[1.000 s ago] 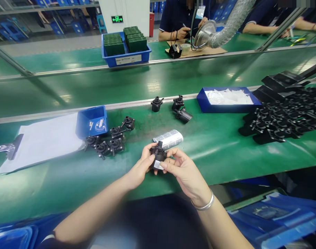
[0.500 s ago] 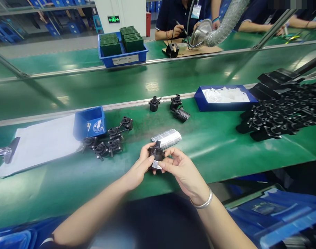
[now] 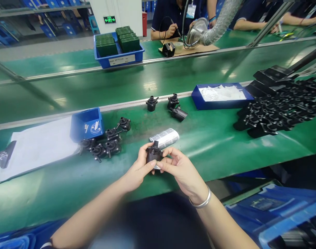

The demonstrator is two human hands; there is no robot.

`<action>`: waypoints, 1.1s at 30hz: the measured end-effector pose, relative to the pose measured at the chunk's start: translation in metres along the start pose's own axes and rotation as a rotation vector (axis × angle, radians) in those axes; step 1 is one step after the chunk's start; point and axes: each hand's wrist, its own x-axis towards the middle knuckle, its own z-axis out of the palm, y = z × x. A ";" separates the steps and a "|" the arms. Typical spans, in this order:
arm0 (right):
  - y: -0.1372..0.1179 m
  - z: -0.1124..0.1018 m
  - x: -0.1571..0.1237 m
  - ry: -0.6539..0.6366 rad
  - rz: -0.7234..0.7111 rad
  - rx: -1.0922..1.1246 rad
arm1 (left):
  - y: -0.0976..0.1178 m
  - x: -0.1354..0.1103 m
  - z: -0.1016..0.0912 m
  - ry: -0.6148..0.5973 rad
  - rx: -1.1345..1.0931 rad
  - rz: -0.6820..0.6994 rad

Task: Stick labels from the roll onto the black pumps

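Observation:
Between my hands, just above the front of the bench, is a small black pump with a ribbed body and its spout upward. My left hand is closed round its left side, the thumb pressing on the front. My right hand grips the right side, fingertips at the pump and thumb at a small white label low on its front. Both thumbs cover most of that label. Right behind the pump lies a curled sheet of silvery labels.
Several pumps cluster at left beside a blue bin and a clipboard with paper. Further back are more pumps and a blue box of white pieces. Many black parts crowd the right. A co-worker sits opposite.
Both thumbs have come together over the label, which now shows less. The pump stays in my hands, and the whole view has shifted slightly.

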 end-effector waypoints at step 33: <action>-0.018 0.023 0.044 -0.141 -0.483 -1.037 | 0.026 -0.082 -0.043 0.621 0.216 0.503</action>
